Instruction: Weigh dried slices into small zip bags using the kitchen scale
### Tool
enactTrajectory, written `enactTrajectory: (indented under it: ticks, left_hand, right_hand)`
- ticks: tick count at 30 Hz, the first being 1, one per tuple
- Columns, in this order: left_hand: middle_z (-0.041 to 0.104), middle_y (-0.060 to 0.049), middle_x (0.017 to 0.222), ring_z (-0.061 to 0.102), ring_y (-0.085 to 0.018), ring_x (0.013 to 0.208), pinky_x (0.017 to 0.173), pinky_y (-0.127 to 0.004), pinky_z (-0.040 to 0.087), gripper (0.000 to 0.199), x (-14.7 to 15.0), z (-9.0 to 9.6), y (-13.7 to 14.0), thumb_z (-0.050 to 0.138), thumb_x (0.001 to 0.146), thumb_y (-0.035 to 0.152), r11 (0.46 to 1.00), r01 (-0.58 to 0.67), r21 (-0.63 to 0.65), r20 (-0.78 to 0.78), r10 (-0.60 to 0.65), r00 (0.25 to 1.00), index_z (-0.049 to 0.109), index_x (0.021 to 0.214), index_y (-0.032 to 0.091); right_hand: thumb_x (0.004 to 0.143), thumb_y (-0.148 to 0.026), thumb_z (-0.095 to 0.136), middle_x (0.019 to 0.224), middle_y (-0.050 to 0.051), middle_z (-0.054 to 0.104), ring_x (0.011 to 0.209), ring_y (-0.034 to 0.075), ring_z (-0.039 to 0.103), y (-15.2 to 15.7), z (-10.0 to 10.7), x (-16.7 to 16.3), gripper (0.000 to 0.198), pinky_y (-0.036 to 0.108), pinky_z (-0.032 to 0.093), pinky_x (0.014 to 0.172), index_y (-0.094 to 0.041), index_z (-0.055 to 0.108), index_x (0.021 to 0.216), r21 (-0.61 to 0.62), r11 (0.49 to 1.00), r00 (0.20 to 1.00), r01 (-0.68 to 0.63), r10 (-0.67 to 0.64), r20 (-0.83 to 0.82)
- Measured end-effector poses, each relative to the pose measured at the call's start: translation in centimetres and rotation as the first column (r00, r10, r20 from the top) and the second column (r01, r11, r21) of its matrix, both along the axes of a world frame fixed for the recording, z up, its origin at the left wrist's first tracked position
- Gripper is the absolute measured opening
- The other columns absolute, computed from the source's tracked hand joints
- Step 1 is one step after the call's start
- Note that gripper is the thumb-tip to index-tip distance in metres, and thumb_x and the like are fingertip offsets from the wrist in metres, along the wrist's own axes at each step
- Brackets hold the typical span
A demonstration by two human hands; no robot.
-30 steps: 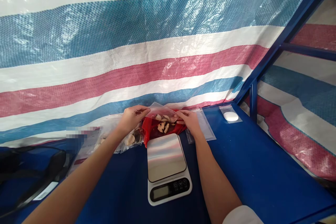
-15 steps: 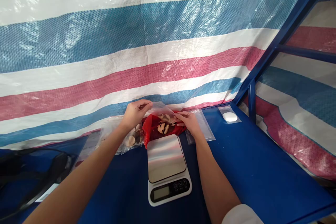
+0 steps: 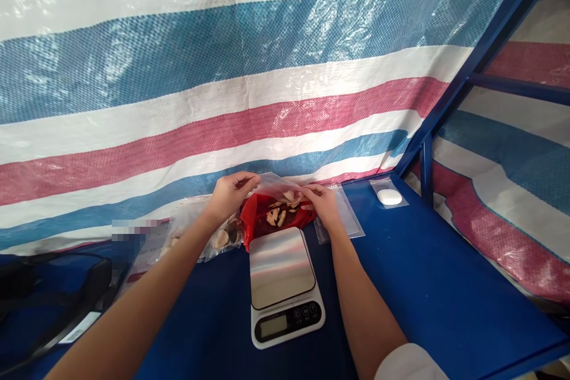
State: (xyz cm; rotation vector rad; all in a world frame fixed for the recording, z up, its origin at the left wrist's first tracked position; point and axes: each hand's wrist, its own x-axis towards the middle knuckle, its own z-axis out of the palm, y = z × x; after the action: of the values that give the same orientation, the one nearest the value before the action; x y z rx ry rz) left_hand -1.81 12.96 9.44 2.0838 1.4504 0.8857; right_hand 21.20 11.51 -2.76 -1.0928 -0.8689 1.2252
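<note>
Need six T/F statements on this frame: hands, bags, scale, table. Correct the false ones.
1. The left hand and right hand both grip the clear bag between them. True.
2. The red bag sits on top of the scale. False: it lies by the scale's far edge.
3. Pale slices show within the red bag's outline. True.
4. The display is on the scale's far side. False: it is on the side nearest the person.
5. The white oval object lies to the right of the right hand. True.
6. The table is white. False: it is blue.
</note>
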Motion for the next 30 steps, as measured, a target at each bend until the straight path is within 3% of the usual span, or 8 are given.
enactTrajectory:
  ticks: [6, 17, 24, 30]
  left_hand:
    - [0.077, -0.006, 0.082, 0.068, -0.023, 0.076, 0.074, -0.031, 0.051, 0.049, -0.6, -0.3, 0.1, 0.061, 0.082, 0.067, 1.0, -0.002, -0.016, 0.018, 0.002, 1.0, 0.075, 0.085, 0.02]
    - [0.076, -0.006, 0.078, 0.067, -0.023, 0.074, 0.071, -0.03, 0.051, 0.043, -1.1, -0.4, -0.1, 0.064, 0.082, 0.061, 1.0, -0.026, 0.0, 0.071, 0.026, 0.997, 0.077, 0.083, 0.02]
    - [0.076, -0.006, 0.079, 0.068, -0.023, 0.077, 0.073, -0.031, 0.051, 0.04, -2.3, 0.0, -0.2, 0.065, 0.082, 0.058, 0.995, -0.088, 0.054, 0.121, 0.081, 0.989, 0.078, 0.085, 0.02]
    - [0.076, -0.007, 0.081, 0.069, -0.024, 0.078, 0.076, -0.033, 0.052, 0.042, -3.3, 0.0, -1.2, 0.066, 0.081, 0.061, 0.99, -0.13, 0.057, 0.174, 0.118, 0.978, 0.076, 0.082, 0.02]
  right_hand:
    - [0.071, -0.043, 0.079, 0.073, 0.003, 0.074, 0.068, 0.018, 0.072, -0.3, 0.2, -0.2, 0.028, 0.026, 0.062, 0.057, -0.018, 0.078, 0.086, -0.053, 0.991, 0.991, -0.126, 0.128, 0.035]
    - [0.07, -0.049, 0.08, 0.08, 0.006, 0.078, 0.076, 0.021, 0.076, -0.7, 1.0, -0.6, 0.033, 0.028, 0.063, 0.063, -0.019, 0.078, 0.085, -0.037, 0.972, 0.972, -0.231, 0.232, 0.026]
    - [0.071, -0.051, 0.081, 0.081, 0.006, 0.078, 0.076, 0.02, 0.075, -0.6, 1.2, -1.5, 0.037, 0.028, 0.063, 0.065, -0.019, 0.078, 0.089, 0.035, 0.976, 0.976, -0.213, 0.215, -0.033]
    - [0.068, -0.052, 0.082, 0.083, 0.005, 0.078, 0.072, 0.019, 0.073, -0.5, 1.3, -2.6, 0.04, 0.03, 0.063, 0.066, -0.019, 0.078, 0.092, 0.081, 0.991, 0.991, -0.103, 0.109, -0.074]
